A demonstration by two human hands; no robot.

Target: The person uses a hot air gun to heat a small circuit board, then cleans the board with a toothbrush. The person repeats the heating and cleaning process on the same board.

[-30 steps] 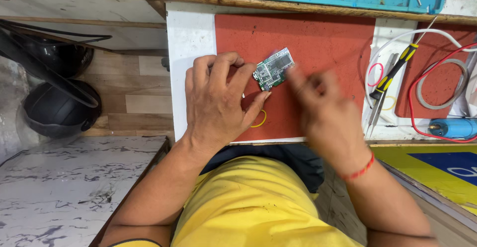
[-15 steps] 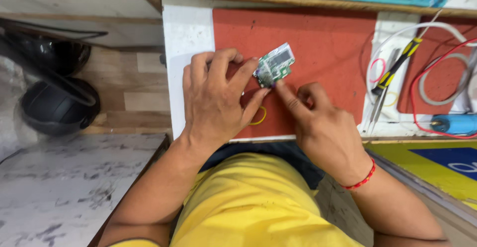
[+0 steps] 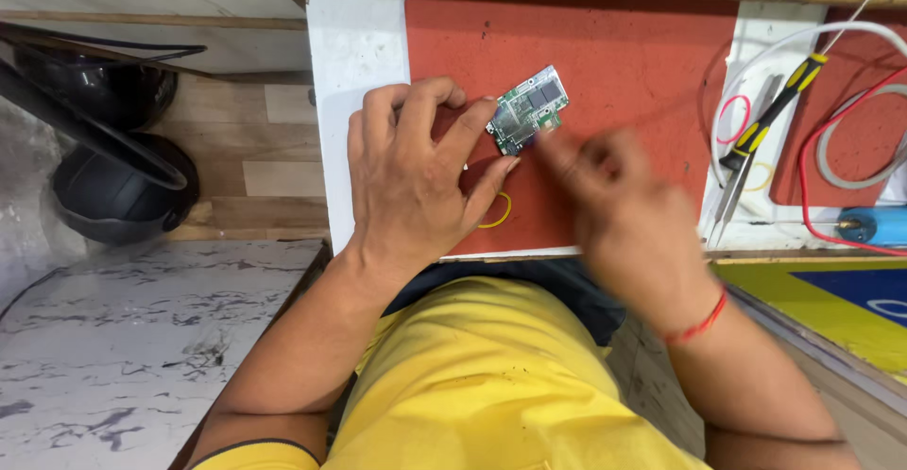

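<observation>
On the red mat (image 3: 624, 45) near the middle of the table (image 3: 354, 54), a small green circuit board (image 3: 529, 109) sits tilted, its long side running up to the right. The left hand (image 3: 416, 182) lies knuckles-up just left of it, its fingers (image 3: 463, 135) curled, with a fingertip pressed against the board's lower left edge; the thumb reaches out below the board, near a yellow rubber band (image 3: 499, 213) on the mat. Whether the board is pinched from beneath or only steadied cannot be told, since the hand covers that side. The right hand (image 3: 624, 215) is blurred by motion; its fingertips meet the board's lower right corner, loosely bunched, and whether they grip anything cannot be made out. A red thread circles the right wrist. To the right, well apart from the board, lie a yellow-and-black screwdriver (image 3: 775, 111), tweezers (image 3: 735, 191), a white cable (image 3: 803, 40), a red wire (image 3: 831, 139) and a blue tool (image 3: 874, 226) cut off by the frame edge. At far left, dark helmets (image 3: 118, 187) rest on a lower shelf, partly hidden.
</observation>
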